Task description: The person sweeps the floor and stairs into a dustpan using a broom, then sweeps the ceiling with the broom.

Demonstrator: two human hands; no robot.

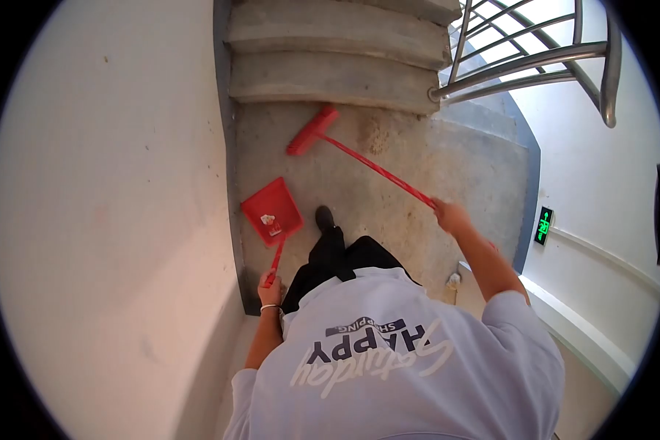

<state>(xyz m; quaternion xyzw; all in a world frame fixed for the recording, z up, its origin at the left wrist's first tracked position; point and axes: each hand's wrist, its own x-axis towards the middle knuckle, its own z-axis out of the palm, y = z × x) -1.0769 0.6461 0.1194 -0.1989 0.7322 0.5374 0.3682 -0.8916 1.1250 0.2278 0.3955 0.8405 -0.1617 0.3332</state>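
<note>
Gripping a red push-style broom in the right hand point(451, 216), a long-handled red dustpan point(282, 198) in the left hand point(270, 288). Both hands closed, neither released.

Right: fingers wrapped round the broom handle point(378, 169), arm reached out. Broom head point(313, 130) lies at a slant on the concrete landing point(418, 154), near the foot of the lowest step point(323, 77). Left: fist round the dustpan handle point(276, 262), pan ahead of the hand, near the skirting point(234, 176), small pale litter point(271, 222) inside. Can't tell if the pan's lip touches the floor. Broom head and pan are apart; dark shoe point(325, 218) sits just beside the pan.

Handling, my read: both look like light plastic. Handles stiff and thin, probably smooth, could twist in a loose grip. Bristles should flex under pressure. Long reach makes the broom head-heavy, so a firm hold well up the handle suits it. Dustpan is best held by its handle, pan kept level; litter looks loose and light, would slide out if tipped.
</note>
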